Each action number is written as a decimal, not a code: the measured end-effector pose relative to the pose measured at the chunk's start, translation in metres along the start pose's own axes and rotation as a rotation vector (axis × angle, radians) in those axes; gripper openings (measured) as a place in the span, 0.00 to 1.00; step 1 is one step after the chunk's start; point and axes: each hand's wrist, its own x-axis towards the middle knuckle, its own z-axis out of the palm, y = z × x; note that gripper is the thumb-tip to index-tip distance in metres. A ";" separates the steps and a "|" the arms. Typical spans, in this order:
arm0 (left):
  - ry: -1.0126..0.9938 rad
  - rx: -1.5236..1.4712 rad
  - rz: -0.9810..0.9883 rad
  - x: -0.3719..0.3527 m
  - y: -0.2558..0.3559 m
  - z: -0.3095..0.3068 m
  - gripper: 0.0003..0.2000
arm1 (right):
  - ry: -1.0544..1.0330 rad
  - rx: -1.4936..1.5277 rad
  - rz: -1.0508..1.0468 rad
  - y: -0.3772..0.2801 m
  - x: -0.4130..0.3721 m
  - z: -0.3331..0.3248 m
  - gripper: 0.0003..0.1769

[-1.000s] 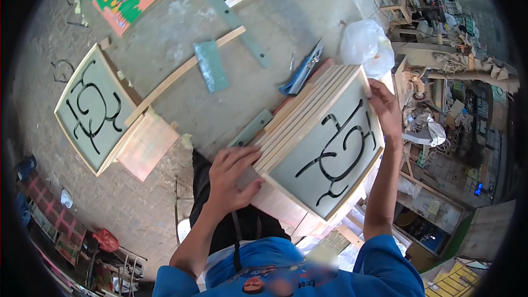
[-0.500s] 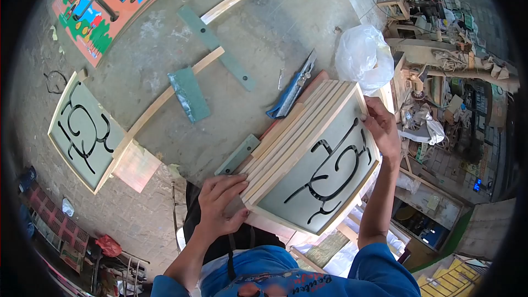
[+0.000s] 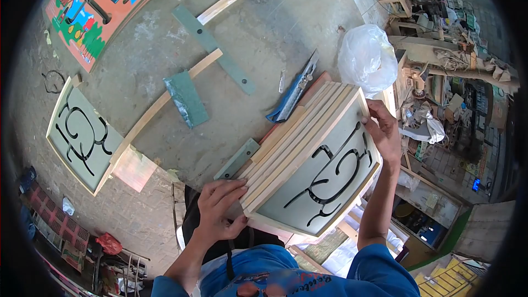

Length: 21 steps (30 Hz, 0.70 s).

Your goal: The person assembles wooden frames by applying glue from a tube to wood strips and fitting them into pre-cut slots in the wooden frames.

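A stack of wood-framed boards lies at the table's near edge, its top panel grey-green with curved black grooves. My left hand grips the stack's near left corner, fingers over the frame edges and thumb at the side. At the far right corner my right hand is closed on the top frame, thumb on the panel side. Just beyond the stack is a blue-handled cutter with its blade pointing away. A green strip with a hole pokes out beside the stack's left end.
Another grooved framed board sits at the table's left edge. A long green strip, thin wooden strips and a green block lie on the grey table. A plastic bag and a painted board are farther off.
The view has shifted slightly, so the table items appear a little farther left. Both hands keep their places on the stack, which stays nearly still.
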 end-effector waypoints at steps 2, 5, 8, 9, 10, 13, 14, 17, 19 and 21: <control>0.004 -0.008 -0.001 0.001 0.000 0.000 0.26 | 0.008 0.020 0.026 0.000 0.002 0.000 0.23; 0.002 0.004 -0.001 0.003 0.006 -0.002 0.24 | 0.041 0.073 0.112 -0.004 -0.002 -0.001 0.26; 0.033 -0.047 -0.006 -0.002 0.006 -0.005 0.23 | 0.227 0.105 0.001 -0.006 -0.009 -0.003 0.19; 0.068 -0.049 -0.011 -0.002 0.011 -0.008 0.19 | 0.300 0.098 -0.024 -0.001 -0.015 -0.008 0.11; 0.052 -0.033 -0.010 -0.008 0.015 -0.012 0.19 | 0.432 0.192 -0.063 0.003 -0.023 -0.007 0.05; 0.262 0.035 -0.121 -0.012 0.016 -0.018 0.08 | 0.604 0.189 -0.071 0.005 -0.057 -0.014 0.07; 0.246 0.048 -0.096 -0.008 0.019 -0.023 0.08 | 0.631 0.207 -0.070 0.007 -0.072 -0.014 0.07; 0.274 -0.033 -0.243 0.023 0.042 -0.035 0.05 | 0.786 0.274 0.076 0.022 -0.126 -0.015 0.15; 0.187 -0.007 -0.209 0.056 0.059 -0.034 0.05 | 0.871 0.334 0.146 0.029 -0.151 -0.011 0.19; 0.067 -0.005 -0.194 0.091 0.073 -0.023 0.07 | 0.958 0.318 0.202 0.036 -0.174 -0.006 0.23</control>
